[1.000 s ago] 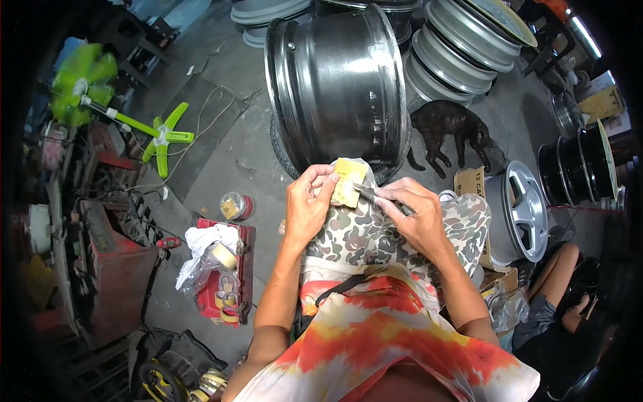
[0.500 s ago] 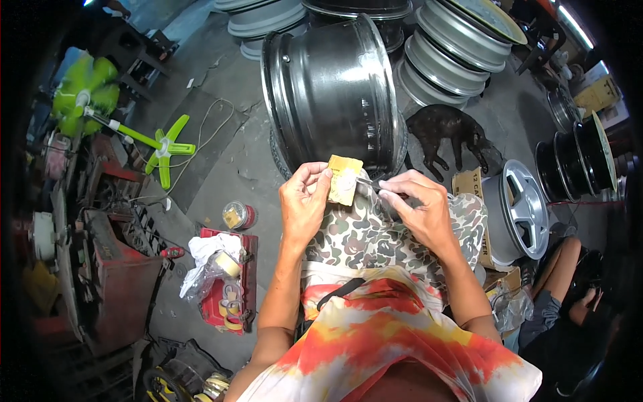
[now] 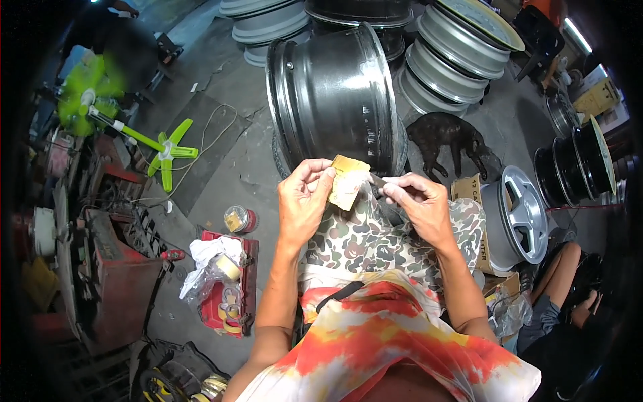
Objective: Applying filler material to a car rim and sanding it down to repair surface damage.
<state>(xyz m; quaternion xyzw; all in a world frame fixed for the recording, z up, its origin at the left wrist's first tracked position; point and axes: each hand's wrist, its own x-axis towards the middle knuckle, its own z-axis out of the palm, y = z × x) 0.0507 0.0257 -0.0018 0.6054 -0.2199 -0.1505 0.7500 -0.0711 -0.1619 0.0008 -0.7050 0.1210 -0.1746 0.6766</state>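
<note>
Yellow card (image 3: 347, 182) tilted slightly clockwise since earlier frame; mid-frame, I see left grip (image 3: 303, 195) pinching it. Right grip (image 3: 422, 202) clasps dark tool (image 3: 379, 181), long axis slanting up-left toward card's right edge.

Dim bkgd, tube lt (image 3: 583, 38) upper R, glare on rim (image 3: 328, 94), edges warped.

Tie-dye shirt (image 3: 402, 335), white, red, yellow; camouflage trousers (image 3: 355, 244), green, brown, cream; black strap (image 3: 340, 293) at waist; fingers (image 3: 325, 183) bare.
</note>
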